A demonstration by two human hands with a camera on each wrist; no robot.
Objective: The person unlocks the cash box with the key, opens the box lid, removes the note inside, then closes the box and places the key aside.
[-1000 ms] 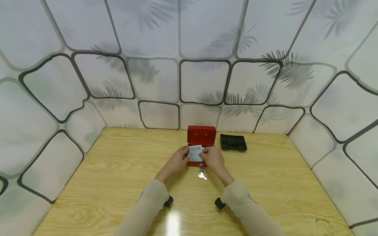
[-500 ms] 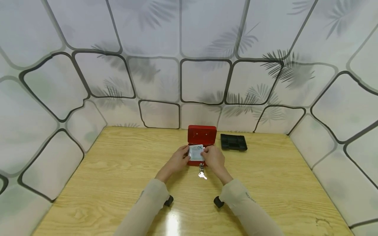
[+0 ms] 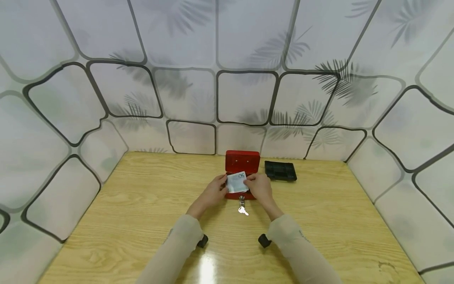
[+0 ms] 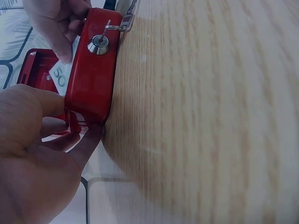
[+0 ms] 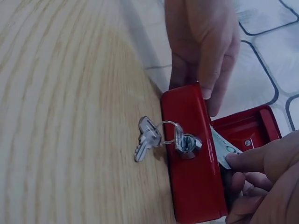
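while the red metal cash box (image 3: pixel 242 178) at table centre is gripped by the left hand (image 3: pixel 213 192), a thin paper banknote (image 3: pixel 237 182) is pinched over it by the right hand (image 3: pixel 260 187); silver keys (image 3: pixel 242 210) hang from the lock.

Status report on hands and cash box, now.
Left hand holds red cash box. Right hand pinches banknote over open box. Key in lock.

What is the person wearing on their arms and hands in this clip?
Both arms wear long, plain beige sleeves reaching to the wrists. A small black device sits under each wrist. The left hand and right hand are bare, with no gloves.
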